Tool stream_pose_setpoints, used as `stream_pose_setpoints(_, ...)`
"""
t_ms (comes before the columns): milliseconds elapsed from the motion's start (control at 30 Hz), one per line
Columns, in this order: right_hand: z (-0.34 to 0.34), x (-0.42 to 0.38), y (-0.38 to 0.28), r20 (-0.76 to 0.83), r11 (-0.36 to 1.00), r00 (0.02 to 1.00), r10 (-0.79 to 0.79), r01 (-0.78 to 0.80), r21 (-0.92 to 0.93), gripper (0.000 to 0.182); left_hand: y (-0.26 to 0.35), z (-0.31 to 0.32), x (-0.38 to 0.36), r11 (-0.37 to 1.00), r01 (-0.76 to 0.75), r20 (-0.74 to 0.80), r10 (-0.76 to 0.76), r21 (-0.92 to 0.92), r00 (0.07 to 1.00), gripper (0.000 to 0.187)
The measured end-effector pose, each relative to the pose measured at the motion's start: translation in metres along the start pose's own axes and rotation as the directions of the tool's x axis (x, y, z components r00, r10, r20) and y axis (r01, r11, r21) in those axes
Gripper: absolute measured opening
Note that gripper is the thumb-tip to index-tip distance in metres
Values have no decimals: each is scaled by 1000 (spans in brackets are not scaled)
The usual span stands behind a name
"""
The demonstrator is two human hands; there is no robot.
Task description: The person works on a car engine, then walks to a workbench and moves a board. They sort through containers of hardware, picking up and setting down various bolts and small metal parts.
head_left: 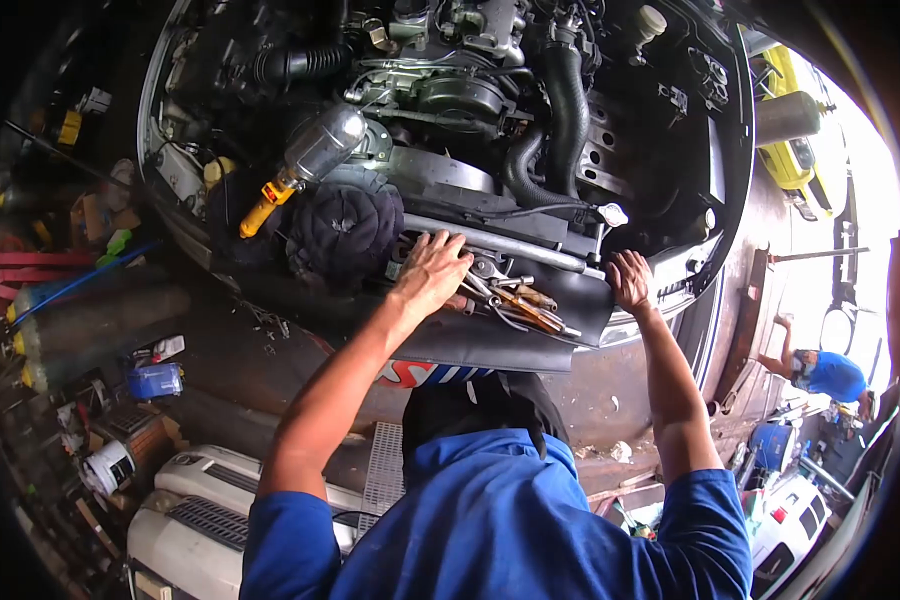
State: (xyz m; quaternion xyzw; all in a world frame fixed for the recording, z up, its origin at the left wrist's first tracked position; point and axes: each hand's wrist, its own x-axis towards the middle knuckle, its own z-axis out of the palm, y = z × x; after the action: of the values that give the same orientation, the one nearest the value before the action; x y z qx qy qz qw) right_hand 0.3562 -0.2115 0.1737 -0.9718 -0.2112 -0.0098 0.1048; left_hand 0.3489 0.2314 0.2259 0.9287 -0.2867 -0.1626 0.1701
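Observation:
My left hand [433,268] lies over the front edge of the engine bay, fingers stretched, with the fingertips at a grey metal tube [500,243]. My right hand [629,281] rests on the front edge by the tube's right end, its fingers extended and slightly bent. Between my hands, hand tools lie in a pile on a black cover [530,345]: a ratchet [487,269], a wooden-handled tool [532,310] and several wrenches. A dark bundled cloth [345,225] sits left of my left hand. Above it stands a caged work lamp [325,145] with a yellow handle.
The engine [460,95] and a thick black hose [567,110] fill the bay ahead. A radiator cap [613,215] sits near my right hand. Another person in a blue shirt [832,376] bends down at the far right. A blue container [155,380] stands left.

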Motion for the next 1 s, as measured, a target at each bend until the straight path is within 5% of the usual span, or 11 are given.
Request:
stream_pose_setpoints(133, -9, 0, -4, 5, 999, 1000, 13, -13, 48, 23, -7, -6, 4, 999, -21, 64, 23, -33, 998, 59)
stream_pose_setpoints(467, 0, -2, 6, -24, 998, 1000, 17, -16, 67, 21, 31, 0, 17, 938, 314, 190, -338, 148, 922, 74)
stream_pose_setpoints(500, -1, -2, 5, -37, 998, 999, 13, -11, 63, 21, 38, -2, 18, 913, 279, 162, -336, 296, 928, 72)
stream_pose_setpoints(600, 2, -3, 9, -27, 998, 1000, 9, -8, 61, 21, 11, 62, 28, 856, 372, -15, -394, 359, 919, 63)
stream_pose_setpoints(633, 2, -3, 10, -23, 997, 1000, 22, -20, 69, 21, 6, 64, 30, 848, 391, -19, -412, 358, 911, 41)
stream_pose_setpoints(767, -2, 0, 6, -50, 991, 997, 61, -54, 124, 20, -4, 97, 26, 518, 148, -46, -204, 842, 978, 45)
stream_pose_setpoints(800, -4, 0, 3, -68, 987, 995, 73, -63, 145, 19, -14, 108, 28, 336, 128, -57, -212, 933, 976, 47)
stream_pose_setpoints(900, -13, 0, -8, -223, 940, 938, 266, -201, 276, 21, -16, 108, 17, 802, 219, -162, -153, 555, 975, 46)
stream_pose_setpoints(1000, -24, -2, -38, -322, 812, 786, 528, -356, 462, 25, 3, 42, 9, 951, 230, -115, -210, 205, 971, 44)
